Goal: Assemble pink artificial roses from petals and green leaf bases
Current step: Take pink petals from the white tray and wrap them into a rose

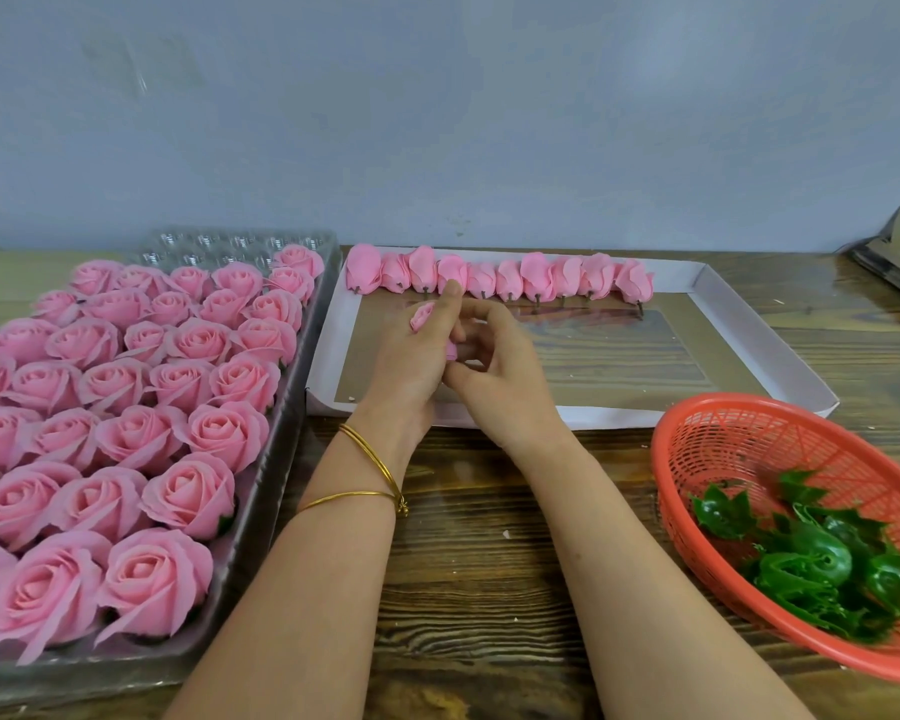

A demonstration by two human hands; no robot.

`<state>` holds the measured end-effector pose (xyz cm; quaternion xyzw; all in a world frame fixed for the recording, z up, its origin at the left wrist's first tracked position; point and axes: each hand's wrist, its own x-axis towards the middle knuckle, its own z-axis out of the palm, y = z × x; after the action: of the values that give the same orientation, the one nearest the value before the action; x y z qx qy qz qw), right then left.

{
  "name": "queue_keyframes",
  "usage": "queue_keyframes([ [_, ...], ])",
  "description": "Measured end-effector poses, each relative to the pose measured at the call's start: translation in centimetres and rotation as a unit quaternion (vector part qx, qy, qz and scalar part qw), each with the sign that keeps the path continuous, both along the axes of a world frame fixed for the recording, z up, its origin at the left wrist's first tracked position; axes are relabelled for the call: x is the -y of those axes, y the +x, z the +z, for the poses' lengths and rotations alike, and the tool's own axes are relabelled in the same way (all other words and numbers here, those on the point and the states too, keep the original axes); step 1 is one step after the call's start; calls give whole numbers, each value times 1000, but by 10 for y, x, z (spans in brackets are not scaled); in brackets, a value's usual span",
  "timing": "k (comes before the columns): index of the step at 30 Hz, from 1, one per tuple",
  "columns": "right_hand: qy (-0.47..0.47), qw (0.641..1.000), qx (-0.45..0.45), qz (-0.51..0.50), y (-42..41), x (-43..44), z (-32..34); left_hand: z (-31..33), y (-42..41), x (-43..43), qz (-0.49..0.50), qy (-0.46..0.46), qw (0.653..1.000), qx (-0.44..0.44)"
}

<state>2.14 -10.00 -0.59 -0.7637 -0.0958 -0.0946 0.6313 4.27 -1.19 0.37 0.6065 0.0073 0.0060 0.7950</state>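
Left hand (pixel 411 356) grips pink bud (pixel 421 315); right hand (pixel 500 376) fingers curled, touching left hand.

Over a shallow white cardboard tray (pixel 749 335) at the middle of the wood-grain table (pixel 489 563), the left hand (pixel 417 356) pinches a small pink fabric rosebud (pixel 421 315). The right hand (pixel 497 374) curls against it, its grip unclear. A row of pink petal bundles (pixel 536 278) lines the tray's far edge. Finished pink roses (pixel 141 433) fill a clear plastic tray (pixel 240 246) at left, and green plastic leaf bases (pixel 822 558) lie in a red mesh basket (pixel 749 439) near right.
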Motion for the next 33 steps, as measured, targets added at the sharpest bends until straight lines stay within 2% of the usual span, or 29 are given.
queue_keyframes([
  [8,-6,999,26,-22,-2,0,0,1,-2,2,16,-6,1000,-14],
  [14,-4,999,25,-24,0,1,-1,6,-7,2,1,18,999,34],
  [22,-26,1000,6,-2,1,1,-2,6,-9,1,9,66,996,50],
  [33,-5,999,24,-29,-2,0,1,0,-2,3,13,26,999,17],
])
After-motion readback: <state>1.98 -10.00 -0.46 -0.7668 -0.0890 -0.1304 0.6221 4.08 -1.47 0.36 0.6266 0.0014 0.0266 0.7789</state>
